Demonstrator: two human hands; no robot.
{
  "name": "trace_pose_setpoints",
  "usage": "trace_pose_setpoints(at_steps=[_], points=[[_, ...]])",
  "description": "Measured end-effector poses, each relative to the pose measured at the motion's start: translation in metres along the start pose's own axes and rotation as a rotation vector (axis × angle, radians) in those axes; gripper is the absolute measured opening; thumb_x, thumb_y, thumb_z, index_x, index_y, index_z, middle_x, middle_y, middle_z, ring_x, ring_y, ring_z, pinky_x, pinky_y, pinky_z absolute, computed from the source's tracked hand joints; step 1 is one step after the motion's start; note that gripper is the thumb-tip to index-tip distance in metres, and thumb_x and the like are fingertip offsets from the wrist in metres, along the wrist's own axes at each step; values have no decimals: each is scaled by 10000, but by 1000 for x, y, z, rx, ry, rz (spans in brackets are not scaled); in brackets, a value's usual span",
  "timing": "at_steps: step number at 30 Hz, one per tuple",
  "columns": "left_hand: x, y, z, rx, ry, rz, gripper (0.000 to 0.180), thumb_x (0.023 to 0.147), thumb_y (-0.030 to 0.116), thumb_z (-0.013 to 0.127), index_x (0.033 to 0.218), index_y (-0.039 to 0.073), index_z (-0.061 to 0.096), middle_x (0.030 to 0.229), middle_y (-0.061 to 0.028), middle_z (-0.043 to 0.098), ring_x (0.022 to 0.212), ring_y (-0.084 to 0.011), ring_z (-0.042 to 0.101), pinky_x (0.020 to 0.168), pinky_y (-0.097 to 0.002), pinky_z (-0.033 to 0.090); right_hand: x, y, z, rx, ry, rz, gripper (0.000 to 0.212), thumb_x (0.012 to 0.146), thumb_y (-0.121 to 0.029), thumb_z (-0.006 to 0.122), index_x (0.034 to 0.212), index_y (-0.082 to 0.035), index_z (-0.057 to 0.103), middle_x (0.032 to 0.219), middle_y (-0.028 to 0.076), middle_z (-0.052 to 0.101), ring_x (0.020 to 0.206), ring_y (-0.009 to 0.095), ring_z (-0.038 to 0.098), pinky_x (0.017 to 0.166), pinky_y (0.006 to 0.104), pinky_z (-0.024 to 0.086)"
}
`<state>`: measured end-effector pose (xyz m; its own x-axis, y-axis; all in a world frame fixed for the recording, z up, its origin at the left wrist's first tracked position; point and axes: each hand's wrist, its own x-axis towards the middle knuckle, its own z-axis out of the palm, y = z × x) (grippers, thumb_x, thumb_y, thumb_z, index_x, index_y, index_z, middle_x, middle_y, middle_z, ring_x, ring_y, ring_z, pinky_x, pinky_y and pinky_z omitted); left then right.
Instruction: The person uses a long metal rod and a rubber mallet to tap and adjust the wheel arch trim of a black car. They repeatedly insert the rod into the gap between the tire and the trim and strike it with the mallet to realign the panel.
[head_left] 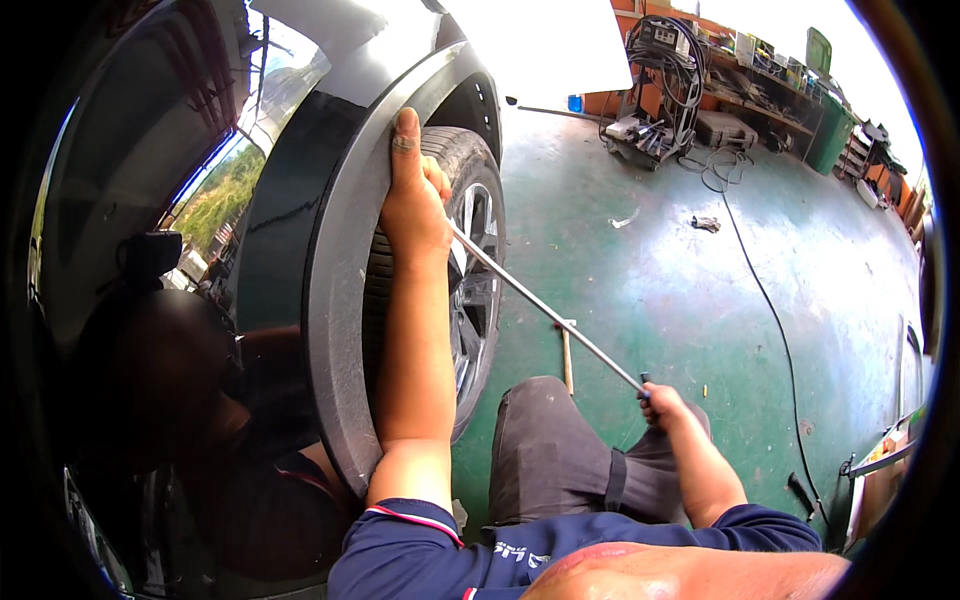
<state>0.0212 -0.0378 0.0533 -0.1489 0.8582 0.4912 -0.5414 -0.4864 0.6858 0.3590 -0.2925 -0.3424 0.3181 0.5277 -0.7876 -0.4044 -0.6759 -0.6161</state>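
Beside the car's wheel arch [335, 300], a long metal rod [545, 308] is held between both hands. Its far end is gripped by the right hand [662, 402], whose fingers are closed around it near the raised knee [545, 440]. From there the rod's long axis runs up and leftward, toward the tyre [455, 160], and its tip is lost behind the left hand [412, 200]. That hand is laid flat along the arch trim, thumb pointing up and fingers curled over the edge into the gap above the tyre; whether the rod is touched by those fingers cannot be told. The working end thus lies nearer the left hand, and the handle end nearer the right. A green floor [700, 290] is seen beyond, crossed by a black cable [770, 310], with a cluttered bench [760, 85] at the back.
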Motion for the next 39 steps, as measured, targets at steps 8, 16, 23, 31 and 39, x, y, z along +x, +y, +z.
trace_pose_setpoints(at_steps=[8, 16, 23, 31, 39], points=[[13, -12, -21, 94, -65, 99, 368, 909, 433, 715, 757, 124, 586, 479, 68, 314, 403, -51, 287, 416, -263, 199, 32, 27, 68, 98, -91, 43, 346, 1021, -393, 454, 834, -121, 555, 623, -9, 479, 451, 112, 374, 413, 283, 292], [5, -10, -11, -32, -37, -15, 407, 953, 460, 652, 769, 104, 578, 472, 51, 293, 402, -69, 283, 424, -270, 222, -29, -43, -11, -66, 88, -30, 261, 969, -299, 504, 794, -109, 543, 619, -3, 496, 452, 103, 401, 401, 283, 309], [4, -10, -8, 10, -32, -47, 424, 965, 477, 626, 845, 71, 630, 467, 46, 294, 398, -70, 277, 417, -268, 222, -37, -32, -11, -66, 90, 1, 260, 981, -307, 481, 844, -105, 570, 627, -24, 500, 463, 95, 409, 420, 273, 328], [0, -2, -5, -35, -14, -41, 620, 928, 494, 676, 574, 205, 257, 515, 60, 202, 420, -77, 231, 421, -272, 205, -47, -36, -18, -113, 82, 4, 295, 1001, -320, 464, 855, -94, 583, 626, -17, 501, 471, 92, 414, 424, 269, 319], [7, -7, -16, 72, -53, 87, 335, 907, 400, 728, 767, 128, 592, 490, 70, 321, 400, -51, 280, 418, -260, 197, 31, 37, 64, 131, -113, 55, 318, 1000, -376, 482, 833, -115, 553, 627, 4, 477, 450, 124, 369, 419, 297, 295]])
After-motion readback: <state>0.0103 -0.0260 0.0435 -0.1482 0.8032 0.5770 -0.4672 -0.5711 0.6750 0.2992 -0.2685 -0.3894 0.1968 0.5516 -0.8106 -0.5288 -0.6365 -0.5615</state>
